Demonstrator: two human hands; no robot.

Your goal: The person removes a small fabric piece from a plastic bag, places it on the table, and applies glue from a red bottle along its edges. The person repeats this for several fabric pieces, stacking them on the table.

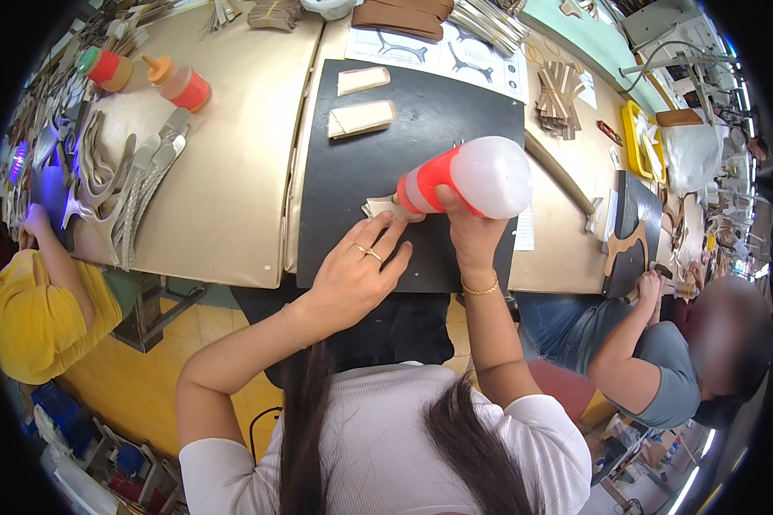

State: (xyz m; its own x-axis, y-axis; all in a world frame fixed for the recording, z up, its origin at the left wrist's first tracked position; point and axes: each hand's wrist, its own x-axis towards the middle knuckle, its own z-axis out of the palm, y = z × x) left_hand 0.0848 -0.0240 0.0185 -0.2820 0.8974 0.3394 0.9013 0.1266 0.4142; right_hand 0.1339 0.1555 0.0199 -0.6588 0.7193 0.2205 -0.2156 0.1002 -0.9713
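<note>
My right hand [472, 230] is wrapped round a tilted white squeeze bottle [494, 176] with a red band. The bottle's narrow end points down and left, at a small stack of beige strips [378, 206] on the black board [339, 189]. My left hand [358, 273] lies with its fingers stretched and apart, the fingertips at the near edge of those strips. Part of the stack is hidden by the fingers and the bottle. Farther up the board lie two more bundles of beige pieces, a larger one [362, 119] and a smaller one [363, 81].
Two glue-like bottles, one green-capped [105, 69] and one orange-capped [179, 83], stand left, above sandal-like straps [150, 172]. On the right are tied strips [560, 99], a wooden-handled hammer [563, 176] and a yellow basket [642, 142]. Co-workers sit on both sides.
</note>
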